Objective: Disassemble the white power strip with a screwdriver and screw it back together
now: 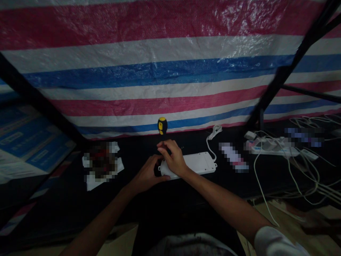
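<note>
A flat white power strip housing (197,163) lies on the black table, screw holes at its corners and a coiled white cord (214,133) running from its right end. My left hand (149,174) grips the housing's left end, thumb along the near edge and fingers at the far side. Over that same end, my right hand (172,156) is closed, thumb and fingers pinched round the shaft of a screwdriver. The screwdriver's yellow and black handle (162,126) stands upright above the fingers. Its tip is hidden behind my right hand.
On the left of the black table (138,142) lies a blurred pile on white paper (96,181). To the right are a blurred flat item (231,154), a white power strip (274,147) with plugs and tangled white cables (317,177). A striped sheet (170,78) hangs behind, between dark frame bars.
</note>
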A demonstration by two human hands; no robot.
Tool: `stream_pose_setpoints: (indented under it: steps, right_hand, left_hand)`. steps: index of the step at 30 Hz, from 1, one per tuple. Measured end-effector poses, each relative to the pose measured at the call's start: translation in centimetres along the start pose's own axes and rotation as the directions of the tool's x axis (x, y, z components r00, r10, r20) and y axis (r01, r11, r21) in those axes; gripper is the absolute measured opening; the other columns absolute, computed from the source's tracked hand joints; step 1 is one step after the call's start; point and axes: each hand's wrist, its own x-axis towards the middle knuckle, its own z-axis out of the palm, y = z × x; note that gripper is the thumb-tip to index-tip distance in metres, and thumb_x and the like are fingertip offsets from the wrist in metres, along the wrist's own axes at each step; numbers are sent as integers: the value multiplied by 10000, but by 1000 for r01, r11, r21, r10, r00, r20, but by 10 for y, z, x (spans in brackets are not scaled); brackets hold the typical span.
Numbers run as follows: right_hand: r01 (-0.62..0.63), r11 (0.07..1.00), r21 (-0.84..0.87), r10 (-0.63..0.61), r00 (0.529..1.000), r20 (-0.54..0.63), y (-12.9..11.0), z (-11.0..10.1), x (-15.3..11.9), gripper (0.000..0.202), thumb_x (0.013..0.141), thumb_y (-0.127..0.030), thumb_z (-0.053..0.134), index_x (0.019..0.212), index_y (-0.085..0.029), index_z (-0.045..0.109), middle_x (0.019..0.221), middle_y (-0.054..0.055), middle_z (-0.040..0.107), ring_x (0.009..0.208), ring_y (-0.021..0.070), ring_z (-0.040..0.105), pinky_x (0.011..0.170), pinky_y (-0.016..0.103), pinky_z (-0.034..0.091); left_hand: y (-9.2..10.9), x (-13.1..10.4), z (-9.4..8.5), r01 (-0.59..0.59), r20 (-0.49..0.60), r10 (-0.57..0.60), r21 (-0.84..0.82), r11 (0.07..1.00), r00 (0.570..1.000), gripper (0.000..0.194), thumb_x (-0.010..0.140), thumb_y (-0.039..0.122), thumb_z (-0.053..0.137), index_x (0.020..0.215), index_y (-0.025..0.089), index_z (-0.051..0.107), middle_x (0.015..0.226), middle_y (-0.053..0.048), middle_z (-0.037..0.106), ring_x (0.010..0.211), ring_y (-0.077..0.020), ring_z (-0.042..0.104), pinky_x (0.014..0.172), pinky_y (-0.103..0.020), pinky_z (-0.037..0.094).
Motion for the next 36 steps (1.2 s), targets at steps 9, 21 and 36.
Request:
stream_pose_setpoints:
  steps: [9, 21, 36]
  right_hand:
    - [-37, 997, 64, 38, 999, -4, 0, 0, -1, 241, 1125, -326, 493, 1292, -254, 651, 1132, 65, 776, 1122, 214, 679, 1017, 381, 516]
    - [-42, 996, 77, 47, 997, -62, 1, -5, -2, 303, 1132, -384, 437, 1119, -220, 691, 896, 20, 646, 747, 152, 619, 730, 290, 497]
    - [-79, 993, 89, 100, 958, -269, 2, -8, 0, 332, 1138, -446, 376, 1111, -230, 627, 868, 15, 623, 680, 149, 556, 653, 295, 465]
  left_hand:
    - [1, 0, -2, 2, 18, -2, 11, 1000, 1000, 728, 831, 616, 842, 1372, 221, 556, 1296, -118, 636, 1130, -326, 633, 959, -471, 546]
    - [9, 1, -4, -59, -18, 59, 9, 998, 998, 358, 1052, 447, 592, 1340, 235, 567, 1219, -93, 639, 1043, -254, 632, 954, -422, 528]
    - [-6, 18, -6, -17, -253, 1, -60, 998, 968, 356, 1081, 485, 538, 1159, 253, 796, 1076, -69, 742, 998, -237, 714, 911, -387, 571]
